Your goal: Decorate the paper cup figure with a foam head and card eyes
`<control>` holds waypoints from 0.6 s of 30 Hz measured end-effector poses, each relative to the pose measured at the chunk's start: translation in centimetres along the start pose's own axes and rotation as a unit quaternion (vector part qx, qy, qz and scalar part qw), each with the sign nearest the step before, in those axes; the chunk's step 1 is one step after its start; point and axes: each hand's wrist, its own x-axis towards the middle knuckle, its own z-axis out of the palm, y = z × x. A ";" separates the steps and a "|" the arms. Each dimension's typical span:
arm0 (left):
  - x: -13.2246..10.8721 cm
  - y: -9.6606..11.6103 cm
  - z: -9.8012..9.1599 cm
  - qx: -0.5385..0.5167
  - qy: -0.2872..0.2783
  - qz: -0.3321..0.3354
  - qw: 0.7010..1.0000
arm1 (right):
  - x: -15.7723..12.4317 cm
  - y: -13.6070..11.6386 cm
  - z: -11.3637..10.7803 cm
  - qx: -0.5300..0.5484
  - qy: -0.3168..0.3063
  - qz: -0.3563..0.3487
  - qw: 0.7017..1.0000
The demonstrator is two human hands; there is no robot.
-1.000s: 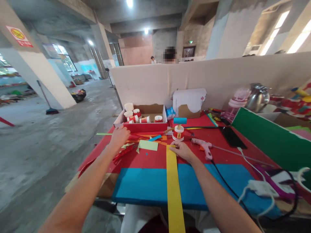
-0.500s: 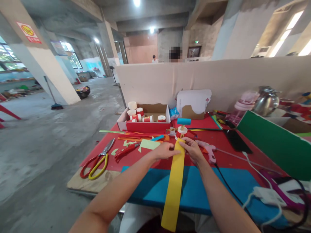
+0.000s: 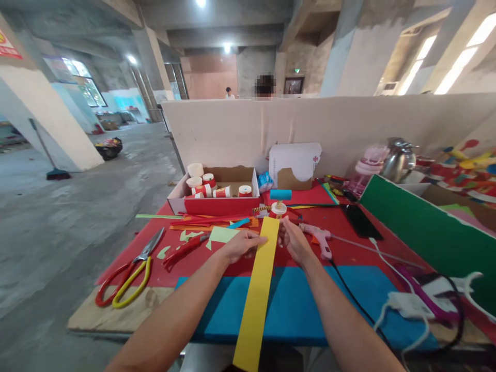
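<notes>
Over table (image 3: pixel 95 314), left hand (image 3: pixel 241 247), apparently pinching yellow strip (image 3: pixel 258 289)

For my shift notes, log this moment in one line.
left hand: pinching yellow strip | right hand: beside strip's upper end, contact unclear | pink glue gun: right of right hand

Head-worn, looking forward and down from above and behind the left hand (image 3: pixel 241 247) and right hand (image 3: pixel 297 242), close over the counter (image 3: pixel 93 312), facing the partition (image 3: pixel 217 134) beyond both.
</notes>
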 end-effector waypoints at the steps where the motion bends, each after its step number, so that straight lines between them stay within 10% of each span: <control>1: 0.0 0.0 0.1 -0.005 0.001 0.004 1.000 | -0.1 0.0 0.1 -0.019 -0.027 0.004 0.999; 18: 0.5 -0.5 0.1 0.012 0.004 0.018 1.000 | 0.1 0.4 -0.2 -0.146 -0.012 -0.037 0.988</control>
